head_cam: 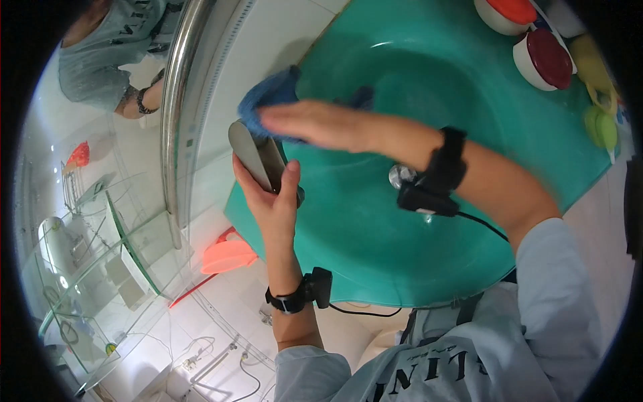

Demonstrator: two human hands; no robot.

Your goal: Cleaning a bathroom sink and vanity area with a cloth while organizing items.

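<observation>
My left hand (pixel 271 198) grips a grey, narrow, open-topped holder (pixel 249 156), the thumb on one side and the fingers around the other. Its open end tilts up toward the wall, and its hollow inside shows. A blue cloth (pixel 271 95) is at the holder's far end, under my right hand (pixel 321 125). The right fingers are stretched out and blurred, pressed along the cloth; part of the cloth is hidden beneath them. Both hands are above the left side of a green washbasin (pixel 371 271).
A metal drain fitting (pixel 402 176) sits in the basin. White containers with red (pixel 512 10) and maroon lids (pixel 550 58) stand at the right rim beside a yellow cup (pixel 593 63). A metal-edged mirror (pixel 145 151), glass shelf (pixel 130 251) and coral plastic scoop (pixel 228 256) are leftward. Cables run from both wristbands.
</observation>
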